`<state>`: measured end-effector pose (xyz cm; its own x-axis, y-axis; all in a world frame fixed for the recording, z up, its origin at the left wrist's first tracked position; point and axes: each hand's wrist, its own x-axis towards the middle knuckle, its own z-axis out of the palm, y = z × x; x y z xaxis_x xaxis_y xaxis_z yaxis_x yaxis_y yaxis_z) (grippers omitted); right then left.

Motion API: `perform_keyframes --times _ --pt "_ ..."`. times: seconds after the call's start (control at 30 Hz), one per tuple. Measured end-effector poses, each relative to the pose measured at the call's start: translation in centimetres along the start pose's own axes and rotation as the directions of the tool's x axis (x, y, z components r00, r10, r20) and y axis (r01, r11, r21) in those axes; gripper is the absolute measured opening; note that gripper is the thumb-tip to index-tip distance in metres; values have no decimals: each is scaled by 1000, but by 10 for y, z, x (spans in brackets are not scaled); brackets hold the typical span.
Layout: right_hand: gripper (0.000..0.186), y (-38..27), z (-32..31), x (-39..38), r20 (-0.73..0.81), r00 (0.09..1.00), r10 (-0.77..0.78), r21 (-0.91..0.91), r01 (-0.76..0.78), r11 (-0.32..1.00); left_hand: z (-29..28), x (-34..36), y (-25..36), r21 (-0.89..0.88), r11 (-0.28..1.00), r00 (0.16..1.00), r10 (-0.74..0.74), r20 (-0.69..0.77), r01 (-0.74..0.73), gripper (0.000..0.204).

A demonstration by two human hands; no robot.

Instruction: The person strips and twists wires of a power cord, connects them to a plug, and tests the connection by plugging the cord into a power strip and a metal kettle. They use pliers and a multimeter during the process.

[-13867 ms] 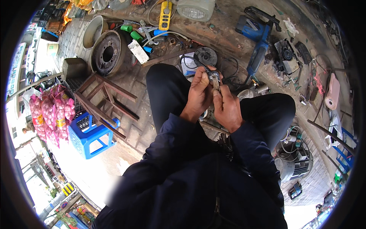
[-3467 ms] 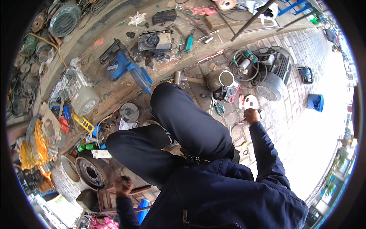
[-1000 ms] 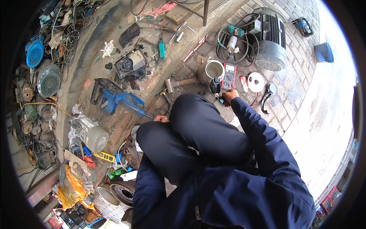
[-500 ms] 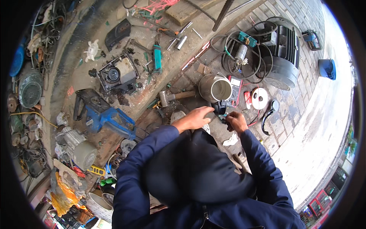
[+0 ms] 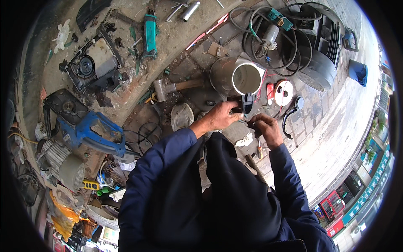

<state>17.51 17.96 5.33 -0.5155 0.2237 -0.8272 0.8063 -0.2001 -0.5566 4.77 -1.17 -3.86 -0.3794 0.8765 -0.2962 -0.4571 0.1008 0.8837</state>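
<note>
Left hand (image 5: pixel 220 117), centre of frame — grip clamped on a small black part (image 5: pixel 246 103), held just below the steel pot (image 5: pixel 239 77). Right hand (image 5: pixel 264 128), just right of it — grip pinched on a thin probe (image 5: pixel 247 122) touching the part. Hammer (image 5: pixel 176 87) left of the pot; blue power saw (image 5: pixel 90 132) at mid-left.

Hammer (image 5: pixel 174 87) left of metal pot (image 5: pixel 236 77); tape roll (image 5: pixel 284 92) right of it.

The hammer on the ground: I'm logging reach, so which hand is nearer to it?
Left. The left hand sits just right of the hammer and a little below; the right hand is farther right.
</note>
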Motion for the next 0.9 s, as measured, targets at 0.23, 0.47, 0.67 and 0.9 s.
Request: perform_keyframes --times 0.23,0.47,0.67,0.9 --pt "21 -22 -17 -8 98 993 -70 61 64 996 -17 17 40 -186 982 999 -19 49 28 29" --pt "20 -35 -34 -27 100 993 -70 33 67 997 -31 28 64 -229 973 997 13 78 5 30" --pt "22 -86 -18 -17 70 996 -48 -36 51 998 -22 29 55 -205 979 996 31 80 -14 34" --pt "24 -126 7 10 103 995 11 73 -18 997 -19 23 55 -206 973 990 119 82 -100 50"
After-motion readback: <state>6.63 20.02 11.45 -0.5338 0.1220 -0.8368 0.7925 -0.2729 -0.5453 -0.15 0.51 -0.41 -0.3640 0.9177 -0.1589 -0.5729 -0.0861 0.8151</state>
